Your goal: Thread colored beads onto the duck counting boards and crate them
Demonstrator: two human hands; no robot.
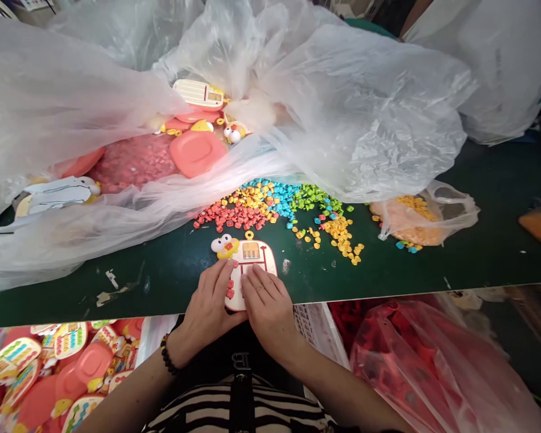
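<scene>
Lying beyond the toy (252, 257), crumpled plastic (342, 108) and coloured pieces (285, 195) crowd the table (162, 282).

Here's the long dark green table (487, 258), stretching right across (pale marks near its front edge), with shadow settling at upper right.

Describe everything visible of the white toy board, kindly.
The toy board looks plastic: white, rounded, with red lines and a printed panel. A yellow, big-eyed head sits at its far left corner, a ring beside it. Red pieces show on its left. It lies at the near edge of the table; the left hand and right hand touch and partly hide it.
</scene>
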